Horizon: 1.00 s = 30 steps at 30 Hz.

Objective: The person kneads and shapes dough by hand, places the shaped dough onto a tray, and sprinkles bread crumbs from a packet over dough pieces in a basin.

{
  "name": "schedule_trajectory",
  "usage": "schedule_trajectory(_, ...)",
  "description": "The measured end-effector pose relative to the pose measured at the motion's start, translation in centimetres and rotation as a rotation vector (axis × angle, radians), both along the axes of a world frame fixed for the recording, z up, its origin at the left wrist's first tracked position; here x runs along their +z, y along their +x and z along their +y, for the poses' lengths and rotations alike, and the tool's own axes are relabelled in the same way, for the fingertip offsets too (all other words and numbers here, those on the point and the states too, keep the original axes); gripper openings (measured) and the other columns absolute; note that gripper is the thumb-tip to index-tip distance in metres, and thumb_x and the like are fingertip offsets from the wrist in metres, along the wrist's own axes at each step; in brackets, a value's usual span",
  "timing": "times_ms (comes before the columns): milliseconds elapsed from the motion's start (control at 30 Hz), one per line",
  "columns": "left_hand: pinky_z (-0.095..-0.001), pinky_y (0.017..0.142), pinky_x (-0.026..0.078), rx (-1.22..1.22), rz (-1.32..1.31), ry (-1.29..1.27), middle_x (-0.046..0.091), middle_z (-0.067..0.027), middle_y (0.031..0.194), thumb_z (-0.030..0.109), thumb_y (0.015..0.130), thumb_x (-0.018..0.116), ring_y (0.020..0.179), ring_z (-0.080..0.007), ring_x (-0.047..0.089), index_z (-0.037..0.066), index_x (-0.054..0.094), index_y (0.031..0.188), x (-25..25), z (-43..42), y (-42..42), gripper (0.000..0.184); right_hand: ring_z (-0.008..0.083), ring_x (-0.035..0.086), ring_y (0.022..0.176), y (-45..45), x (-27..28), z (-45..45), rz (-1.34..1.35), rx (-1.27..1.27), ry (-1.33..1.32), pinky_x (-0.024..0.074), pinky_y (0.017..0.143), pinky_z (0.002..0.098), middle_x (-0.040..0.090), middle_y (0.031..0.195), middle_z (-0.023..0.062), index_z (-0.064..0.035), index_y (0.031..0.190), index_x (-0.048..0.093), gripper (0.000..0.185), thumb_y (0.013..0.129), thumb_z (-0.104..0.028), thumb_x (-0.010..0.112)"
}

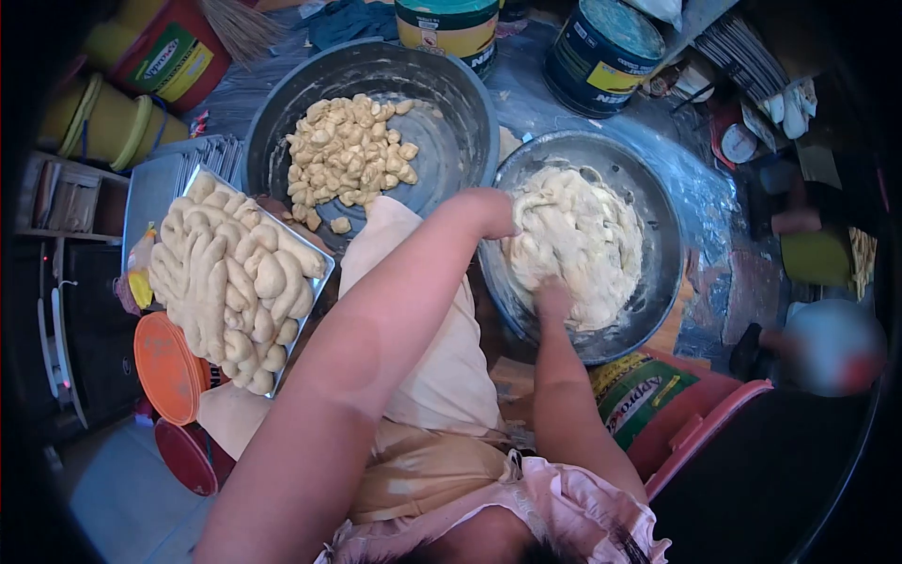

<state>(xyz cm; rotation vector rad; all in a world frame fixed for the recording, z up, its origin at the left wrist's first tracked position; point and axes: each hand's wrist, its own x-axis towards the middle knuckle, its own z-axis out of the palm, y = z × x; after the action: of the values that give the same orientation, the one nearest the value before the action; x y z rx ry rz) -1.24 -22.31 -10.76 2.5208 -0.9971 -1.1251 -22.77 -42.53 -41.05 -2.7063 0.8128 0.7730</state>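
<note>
A dark round basin [665, 282] in front of me holds a large mass of pale, lumpy dough [587, 240]. My left hand [489, 212] reaches across the basin's left rim, its fingers curled in against the dough's edge. Lower down, my right hand [553, 299] presses into the near side of the dough; its fingers are sunk in and hidden. To the left, a bigger grey basin [442, 179] contains a heap of small tan dough pieces [348, 150].
A metal tray [324, 273] piled with dough strips [225, 273] stands at the left, above an orange lid [169, 367]. Paint buckets [601, 56] stand behind the basins. A red bucket [676, 423] is close on my right. Another person's blurred hand [794, 221] shows far right.
</note>
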Motion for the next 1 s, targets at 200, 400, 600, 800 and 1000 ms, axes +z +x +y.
schedule_trajectory(200,-0.0414,0.092,0.044,0.030,0.017,-0.002,0.060,-0.0192,0.116,0.041,0.081,0.063,0.109,-0.0345,0.056,0.005,0.058,0.117,-0.3,0.5,0.0,0.051,0.0257,0.061,0.095,-3.2,4.2,-0.2,0.017,0.003,-0.033,0.0465,0.079,0.0448,0.062,0.106,0.0148,-0.0083,0.114,0.055,0.047,0.080,-0.041,0.058)
schedule_trajectory(400,-0.0408,0.091,0.044,0.029,0.021,-0.005,0.060,-0.0199,0.115,0.040,0.079,0.064,0.109,-0.0344,0.057,0.004,0.058,0.116,-0.3,0.6,0.0,0.052,0.0212,0.061,0.070,-4.6,-0.3,-4.6,0.362,-0.187,0.653,0.0489,0.062,0.0361,0.066,0.084,0.0113,-0.0055,0.115,0.058,0.043,0.079,-0.027,0.059)
schedule_trajectory(600,-0.0375,0.095,0.043,-0.106,0.048,-0.023,0.056,-0.0194,0.122,0.022,0.066,0.075,0.113,-0.0325,0.054,0.006,0.051,0.127,-0.2,0.0,-0.7,0.068,0.0164,0.055,0.059,2.9,16.0,2.4,-0.242,-0.279,0.856,0.0459,0.054,0.0308,0.061,0.077,0.0069,0.0003,0.114,0.054,0.039,0.079,-0.017,0.062)
schedule_trajectory(800,-0.0384,0.087,0.046,0.009,0.099,-0.813,0.061,-0.0186,0.111,0.020,0.071,0.074,0.104,-0.0307,0.059,0.001,0.050,0.122,0.3,-2.3,-3.6,0.060,0.0167,0.060,0.088,7.1,37.5,7.5,-1.043,-0.046,0.566,0.0482,0.077,0.0311,0.060,0.096,0.0091,-0.0046,0.098,0.057,0.027,0.075,-0.011,0.071)
schedule_trajectory(1000,-0.0307,0.067,0.047,0.789,0.408,-1.161,0.064,-0.0082,0.081,0.023,0.087,0.061,0.072,-0.0139,0.060,0.001,0.054,0.105,9.7,-0.9,-4.8,0.029,0.0203,0.056,0.093,12.1,31.1,8.8,-1.651,-0.047,0.920,0.0463,0.082,0.0336,0.054,0.114,0.0105,-0.0017,0.119,0.047,0.053,0.081,-0.031,0.069)
